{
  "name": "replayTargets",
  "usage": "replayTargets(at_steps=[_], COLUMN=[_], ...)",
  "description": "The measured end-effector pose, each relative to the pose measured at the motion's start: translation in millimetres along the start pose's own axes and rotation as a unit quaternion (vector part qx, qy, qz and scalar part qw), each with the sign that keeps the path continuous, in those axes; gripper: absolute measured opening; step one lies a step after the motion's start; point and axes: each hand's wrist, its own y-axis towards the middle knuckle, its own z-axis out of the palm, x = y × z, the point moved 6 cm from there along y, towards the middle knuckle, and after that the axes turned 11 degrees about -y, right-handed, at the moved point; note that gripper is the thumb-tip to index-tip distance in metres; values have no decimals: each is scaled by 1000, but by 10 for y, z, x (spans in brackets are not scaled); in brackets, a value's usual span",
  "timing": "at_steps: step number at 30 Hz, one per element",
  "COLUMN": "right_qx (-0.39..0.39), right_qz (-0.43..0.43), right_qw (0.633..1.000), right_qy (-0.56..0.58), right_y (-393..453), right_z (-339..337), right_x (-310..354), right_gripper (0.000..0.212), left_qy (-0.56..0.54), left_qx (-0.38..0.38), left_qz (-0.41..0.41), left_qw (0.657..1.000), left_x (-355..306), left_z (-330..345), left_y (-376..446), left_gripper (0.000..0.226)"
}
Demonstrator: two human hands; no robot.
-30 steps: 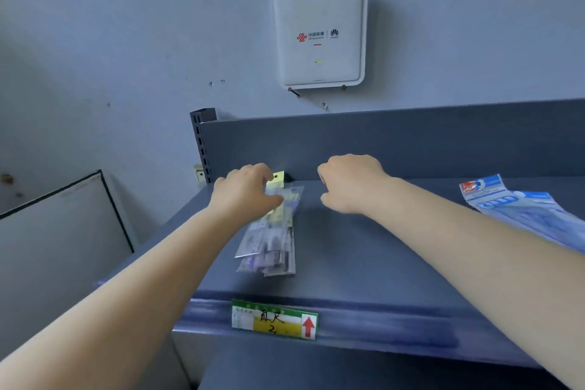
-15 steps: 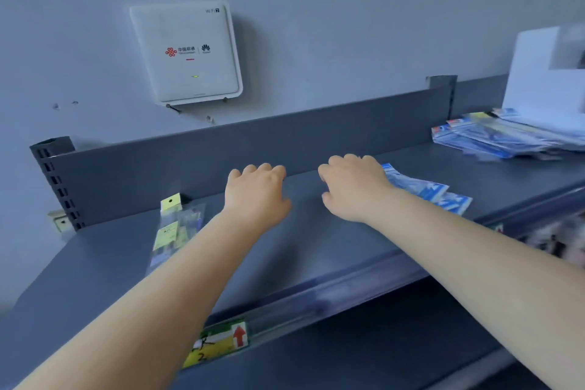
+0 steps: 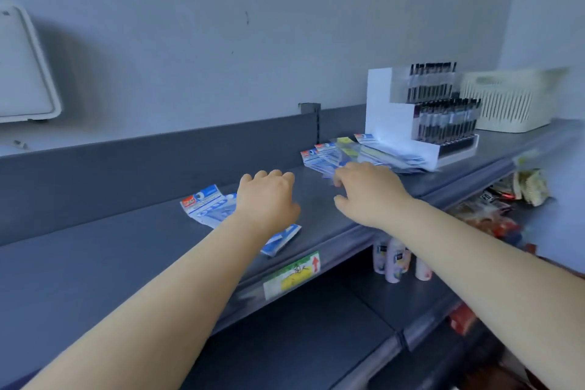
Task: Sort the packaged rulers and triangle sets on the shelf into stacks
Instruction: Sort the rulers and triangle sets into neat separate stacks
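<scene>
Blue-and-white packets lie in two groups on the grey shelf (image 3: 126,250), with both of your hands above them.

Your left hand (image 3: 269,199) hovers with fingers loosely curled over the near packets (image 3: 205,204), gripping nothing; your right hand (image 3: 368,191) reaches with relaxed fingers toward the far pile (image 3: 335,153), and whether its fingertips touch the pile cannot be told through the blur. The far pile is fanned out and leans against the white pen display (image 3: 421,114), beside a cream basket (image 3: 506,101). To do this step well, slide one packet type free at a time, square its edges with both hands, and avoid nudging the display.
</scene>
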Motion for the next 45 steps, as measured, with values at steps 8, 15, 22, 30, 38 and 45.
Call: replayTargets(at_steps=[8,15,22,30,38,45], right_qx=[15,35,57,75,156,141], right_qz=[55,97,106,102,37,-27], right_qw=[997,989,981,972,972,966], right_qy=[54,110,155,197,171,215], right_y=[-131,-30,361,984,1343,1440], right_z=[402,730,1058,1394,1727,1828], right_x=[-1138,-1717,-2140,-2445,-2445,-2438], right_gripper=[29,28,23,31,39,27], left_qy=[-52,-74,-85,-86,-36,-39], left_qx=[34,42,41,34,107,151], left_qz=[21,28,37,26,-19,-105], left_qw=[998,996,995,995,993,982], left_x=[-851,-1256,-1464,-1465,-1552,-1406], left_z=[396,615,836,1018,1316,1218], left_y=[580,1089,1632,2252,2412,2384], left_gripper=[38,35,35,38,49,31])
